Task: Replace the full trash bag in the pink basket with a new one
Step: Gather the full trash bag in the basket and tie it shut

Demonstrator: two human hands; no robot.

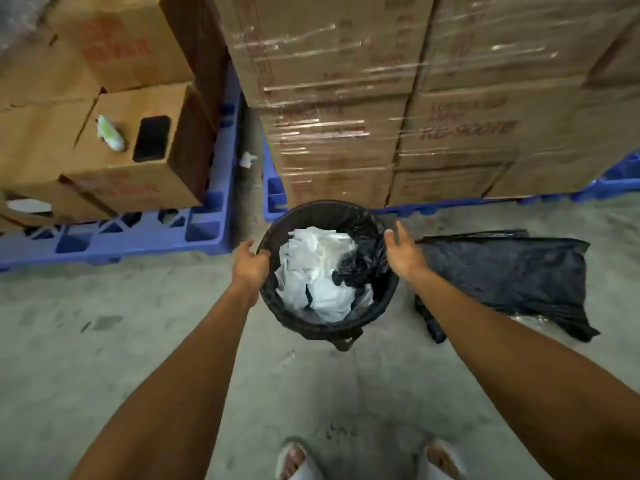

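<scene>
Black-lined basket (329,327) of white paper; flat spare bag (505,282) (right) on floor.

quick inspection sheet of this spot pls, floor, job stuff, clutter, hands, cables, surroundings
surface: bare concrete floor, dusty, scuffed
job's things: basket on the floor, lined with a black trash bag folded over the rim, white crumpled waste inside; the basket's colour is hidden by the liner; spare black bag flat on the floor to its right
clutter: white scrap in the gap between the pallets; dark phone and white-green item on a carton
grippers: left hand curled on the rim's left edge; right hand open at the rim's right edge
cables: nothing seen
surroundings: stacked cartons, some shrink-wrapped, on blue pallets
</scene>
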